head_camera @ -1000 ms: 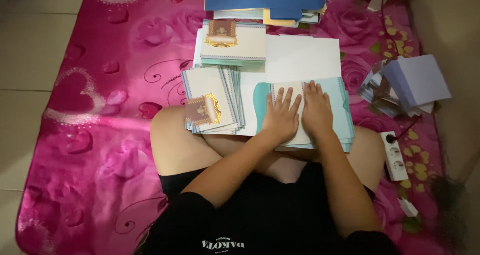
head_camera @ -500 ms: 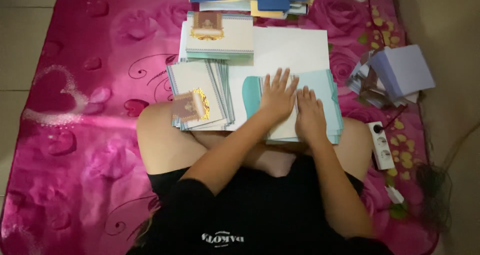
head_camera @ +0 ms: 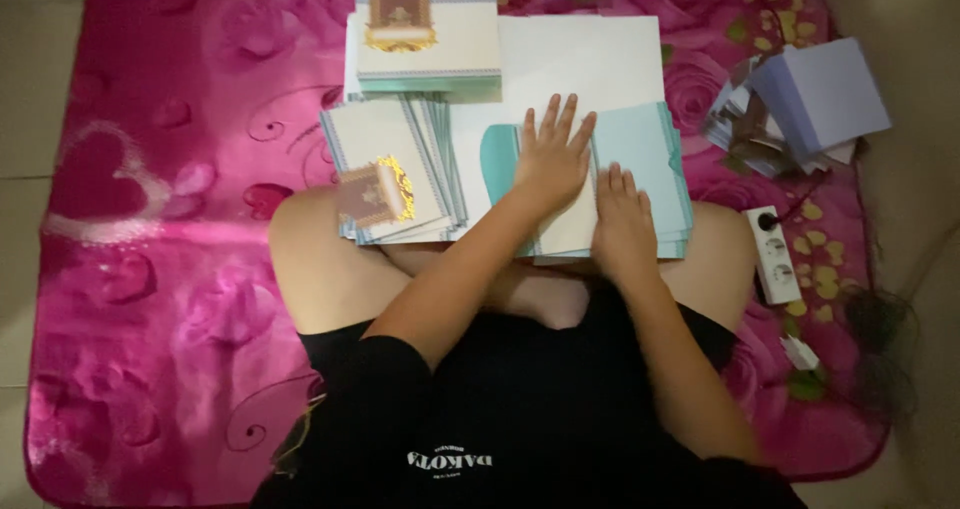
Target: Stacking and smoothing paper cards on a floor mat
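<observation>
Grip: both hands lie flat with fingers spread, pressing down; neither pinches or lifts anything that I can see.
Left hand (head_camera: 553, 159): palm down on the cream card (head_camera: 570, 219), fingertips reaching the white sheet (head_camera: 580, 59) beyond it.
Right hand (head_camera: 622, 231): palm down just beside the left one, on the same cream card, at the edge of the teal stack (head_camera: 645, 149).
Teal stack: one pile of pale teal pieces resting across the person's crossed legs; I cannot count its layers.
Cream card: one, lying on top of the teal stack, mostly covered by the hands.
Fanned cards (head_camera: 385, 169): one spread pile with patterned borders, left of the hands, topped by a gold-and-brown emblem; count unclear.
Upper card pile (head_camera: 430, 39): one squared stack, same emblem, beyond the fanned pile.
Lilac papers (head_camera: 820, 94): one loose heap, well apart to the right.
Power strip (head_camera: 772, 254): one, white, beside the right knee.
Pink blanket (head_camera: 150, 219): one, floral, under everything.
</observation>
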